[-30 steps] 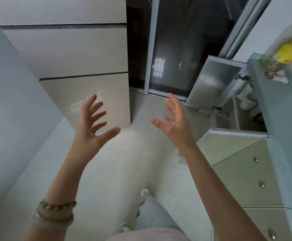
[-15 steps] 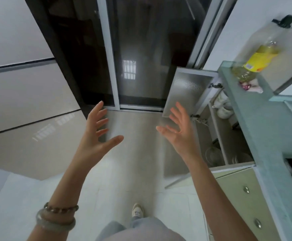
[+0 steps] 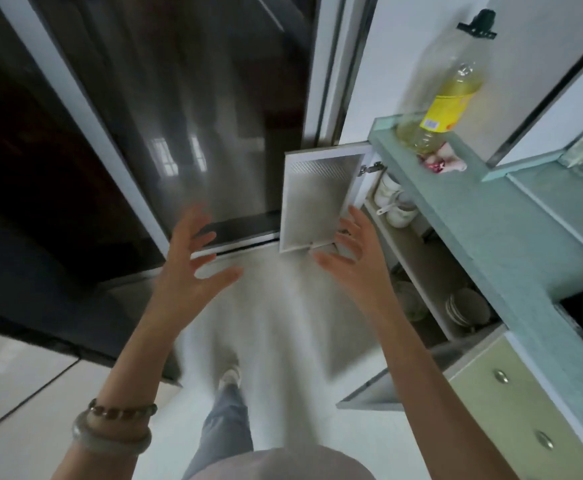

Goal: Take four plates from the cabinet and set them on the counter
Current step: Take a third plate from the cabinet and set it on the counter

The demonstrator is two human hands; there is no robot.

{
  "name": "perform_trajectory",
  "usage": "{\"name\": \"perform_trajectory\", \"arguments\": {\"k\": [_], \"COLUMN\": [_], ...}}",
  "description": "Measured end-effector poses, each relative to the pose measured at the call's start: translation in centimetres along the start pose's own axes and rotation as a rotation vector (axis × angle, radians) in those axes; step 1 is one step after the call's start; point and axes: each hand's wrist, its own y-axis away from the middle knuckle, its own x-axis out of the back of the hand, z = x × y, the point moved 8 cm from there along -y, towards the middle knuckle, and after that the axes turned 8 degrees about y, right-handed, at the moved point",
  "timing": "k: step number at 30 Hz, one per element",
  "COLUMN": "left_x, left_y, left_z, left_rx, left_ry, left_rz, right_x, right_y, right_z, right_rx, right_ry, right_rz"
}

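Head view: both grips are spread wide and hold nothing. My left grip (image 3: 186,268) is over the floor, and my right grip (image 3: 356,261) is by the near corner of the open cabinet door (image 3: 318,199). The plates (image 3: 463,306) sit stacked on the lower shelf of the cabinet (image 3: 418,258), far right under the surface (image 3: 491,216). I judge the reach should go low past the door, with fingers under the stack's rim. Against half a second ago, the view has swung right, showing more of the shelves.

A single wide-angle view is given from head height, directed forward and steeply down; the left hand (image 3: 186,271) and right hand (image 3: 356,268) are seen close, the counter (image 3: 491,220) at the right edge.
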Motion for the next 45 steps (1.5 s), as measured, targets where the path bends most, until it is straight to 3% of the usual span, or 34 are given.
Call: {"name": "perform_trajectory", "arguments": {"k": [8, 16, 27, 45], "left_x": [-1.3, -8.2, -21.4, -38.7], "left_y": [-14.0, -20.1, -25.5, -32.8], "left_z": [-1.7, -3.4, -5.0, -8.7], "left_rx": [0.008, 0.035, 0.036, 0.062], "left_ry": [0.058, 0.096, 0.051, 0.002], "left_rz": [-0.356, -0.622, -0.914, -1.263], "right_x": [0.6, 3.2, 10.9, 18.5], "right_y": [-4.7, -5.2, -7.6, -11.4], "right_z": [-0.1, 1.5, 6.3, 12.5], "right_rx": [-0.102, -0.203, -0.278, -0.460], "right_ry": [0.056, 0.071, 0.009, -0.088], "right_rz": [0.355, 0.603, 0.906, 1.241]}}
